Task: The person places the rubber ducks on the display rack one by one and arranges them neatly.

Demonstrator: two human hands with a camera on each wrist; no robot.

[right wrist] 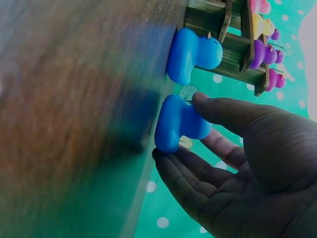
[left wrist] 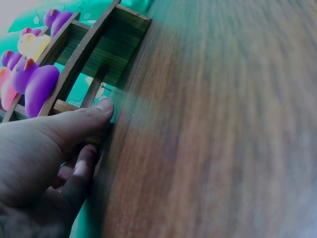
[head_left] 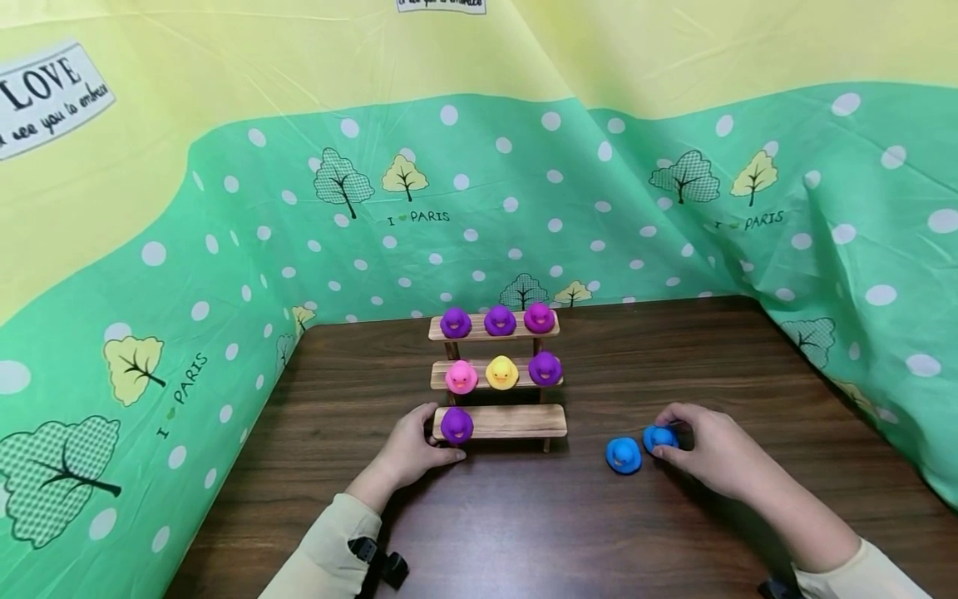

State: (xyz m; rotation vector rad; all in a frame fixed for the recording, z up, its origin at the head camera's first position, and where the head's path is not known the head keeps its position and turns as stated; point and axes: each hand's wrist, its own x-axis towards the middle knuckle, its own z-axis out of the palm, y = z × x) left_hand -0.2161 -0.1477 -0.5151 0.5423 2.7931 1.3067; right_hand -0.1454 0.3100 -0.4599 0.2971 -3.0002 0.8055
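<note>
A small three-step wooden shelf (head_left: 509,422) stands in the middle of the table. My left hand (head_left: 410,448) grips the left end of its lowest step, thumb in front, close to a purple rubber duck (head_left: 456,425). To the right of the shelf, my right hand (head_left: 714,445) pinches a blue rubber duck (head_left: 660,439) between thumb and fingers, down at table level. A second blue rubber duck (head_left: 624,456) sits just left of it; the right wrist view shows both blue ducks (right wrist: 195,54) side by side.
On the middle step are a pink duck (head_left: 461,377), a yellow duck (head_left: 502,373) and a purple duck (head_left: 545,368). The top step bears two purple ducks (head_left: 500,320) and a magenta duck (head_left: 539,317). Green and yellow printed cloth (head_left: 479,208) encloses the dark wooden table (head_left: 524,532).
</note>
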